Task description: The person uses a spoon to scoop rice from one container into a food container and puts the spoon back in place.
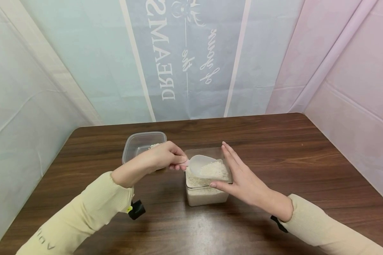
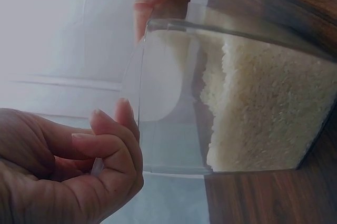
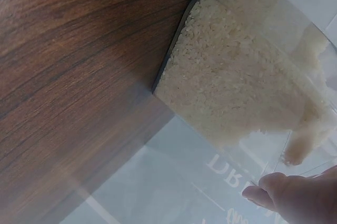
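Observation:
A clear square container point(image 1: 207, 193) half full of white rice point(image 1: 194, 182) stands mid-table. My left hand point(image 1: 164, 156) grips the handle of a translucent scoop point(image 1: 199, 164) heaped with rice point(image 1: 215, 170), held over the container's mouth. My right hand point(image 1: 242, 177) steadies the container with straight fingers along its right wall and the thumb on the front rim. In the left wrist view my curled left-hand fingers point(image 2: 105, 150) sit beside the container wall point(image 2: 168, 103) and the rice point(image 2: 263, 108). The right wrist view shows the rice-filled container point(image 3: 237, 81) and a fingertip point(image 3: 268, 190).
A second clear container point(image 1: 142, 143) with a little rice in it stands behind my left hand. The dark wooden table point(image 1: 306, 159) has pastel backdrop sheets point(image 1: 185, 60) along its back and sides.

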Motion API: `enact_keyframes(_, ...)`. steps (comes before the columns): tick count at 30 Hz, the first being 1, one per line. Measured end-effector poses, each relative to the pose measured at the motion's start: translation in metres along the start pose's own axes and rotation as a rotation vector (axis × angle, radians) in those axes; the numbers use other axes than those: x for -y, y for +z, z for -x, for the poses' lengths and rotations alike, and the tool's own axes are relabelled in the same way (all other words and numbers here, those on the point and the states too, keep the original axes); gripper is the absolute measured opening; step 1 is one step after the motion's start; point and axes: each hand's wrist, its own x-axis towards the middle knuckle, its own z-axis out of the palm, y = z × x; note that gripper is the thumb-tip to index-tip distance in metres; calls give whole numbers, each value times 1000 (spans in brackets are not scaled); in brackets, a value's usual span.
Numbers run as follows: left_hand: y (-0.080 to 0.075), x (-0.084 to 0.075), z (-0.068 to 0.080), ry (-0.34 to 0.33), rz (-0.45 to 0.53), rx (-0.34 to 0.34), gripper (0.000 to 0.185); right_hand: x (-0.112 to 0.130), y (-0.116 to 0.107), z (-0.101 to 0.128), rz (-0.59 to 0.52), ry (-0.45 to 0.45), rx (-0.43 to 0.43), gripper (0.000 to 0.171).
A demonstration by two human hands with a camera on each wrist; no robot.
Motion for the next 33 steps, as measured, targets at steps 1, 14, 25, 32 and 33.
enact_keyframes(1,0,1,1,1,1,-2,19,0,0,0,2,-1,-1,99)
enact_keyframes(14,-3,6,9,48,56,-19,19,0,-1,-1,-5,4,11,99)
enact_keyframes(25,-11,10,15,111,134,0,21,1,-2,-2,1,8,24,98)
enact_keyframes(32,-16,10,21,122,139,-6,21,1,-2,-2,4,9,26,98)
enact_keyframes(33,-17,10,22,123,135,-7,21,1,-2,-2,4,8,26,98)
